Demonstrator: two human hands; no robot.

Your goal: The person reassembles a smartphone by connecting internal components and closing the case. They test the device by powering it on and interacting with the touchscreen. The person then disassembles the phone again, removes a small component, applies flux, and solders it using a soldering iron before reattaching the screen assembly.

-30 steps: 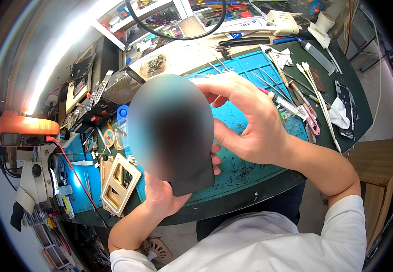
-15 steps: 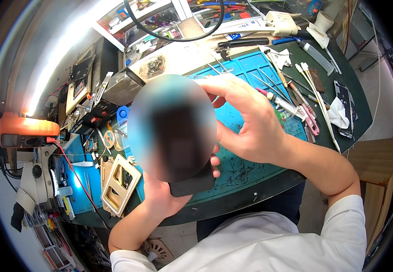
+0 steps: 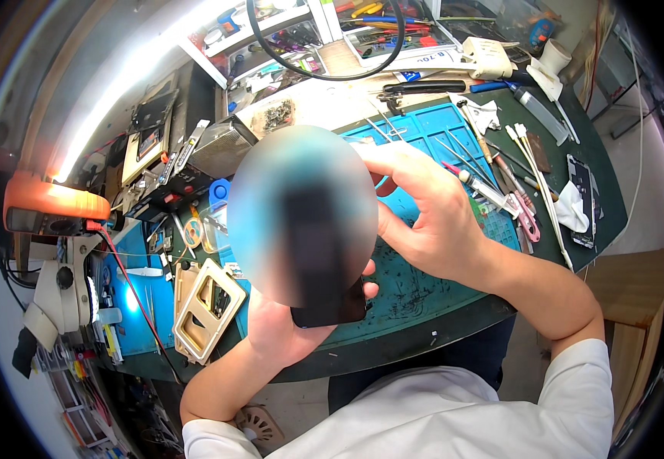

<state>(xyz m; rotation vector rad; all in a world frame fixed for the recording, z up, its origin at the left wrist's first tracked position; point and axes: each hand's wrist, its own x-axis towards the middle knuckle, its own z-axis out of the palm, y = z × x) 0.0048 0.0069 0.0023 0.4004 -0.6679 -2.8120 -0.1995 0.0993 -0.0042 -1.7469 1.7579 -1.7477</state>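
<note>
1. Head view: a black phone-like slab (image 3: 330, 313) is held above the near edge of the blue mat (image 3: 416, 294), left of the mat's middle; a blur hides its upper part.
2. Its long axis appears to run from the mat's near edge toward the far edge, leaning slightly left.
3. The left hand (image 3: 277, 330) is nearer, gripping the slab's lower part, fingers wrapping round to its right edge.
4. The right hand (image 3: 437, 222), above the mat's middle, has the slab to its lower left; thumb and forefinger are parted, but whether their blurred tips touch anything, I cannot tell.
</note>
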